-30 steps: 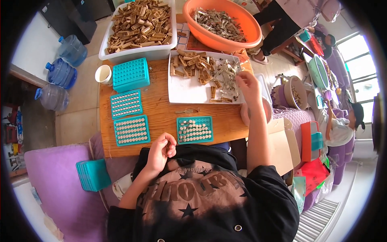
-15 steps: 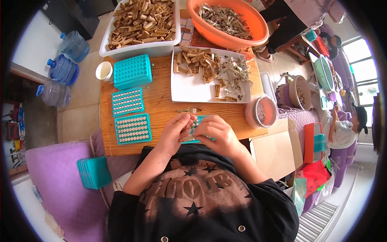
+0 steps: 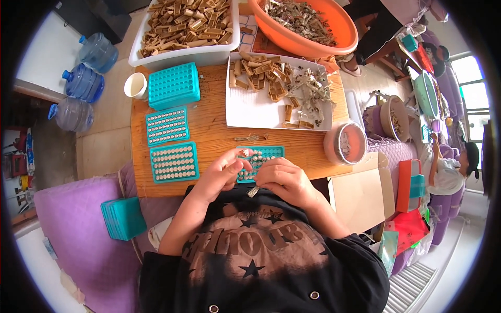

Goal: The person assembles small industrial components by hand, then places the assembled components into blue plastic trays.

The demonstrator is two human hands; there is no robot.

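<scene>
Head | right hand (image 3: 284, 180) holds metallic piece (image 3: 253, 192) | left hand (image 3: 222, 175) near tray (image 3: 271, 151)

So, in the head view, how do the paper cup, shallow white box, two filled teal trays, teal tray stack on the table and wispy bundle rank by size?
1. Shallow white box
2. Teal tray stack
3. Two filled teal trays: too alike to rank against each other
4. Paper cup
5. Wispy bundle at the right hand
</scene>
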